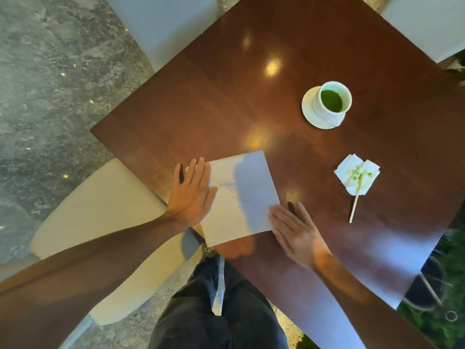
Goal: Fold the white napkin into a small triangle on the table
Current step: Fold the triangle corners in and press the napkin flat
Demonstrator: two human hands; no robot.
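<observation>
Wooden bench [251, 96] carries the white napkin [241, 197], lying flat as a square. Left hand [192, 191] presses open-palmed on its left edge; right hand [295, 231], fingers extended, rests on its right corner, gripping nothing.

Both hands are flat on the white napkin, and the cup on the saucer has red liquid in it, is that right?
Not quite. The head view shows green liquid in the cup, not red. The rest holds: it sits on the saucer, and the left hand and right hand press flat on the white napkin.
</observation>
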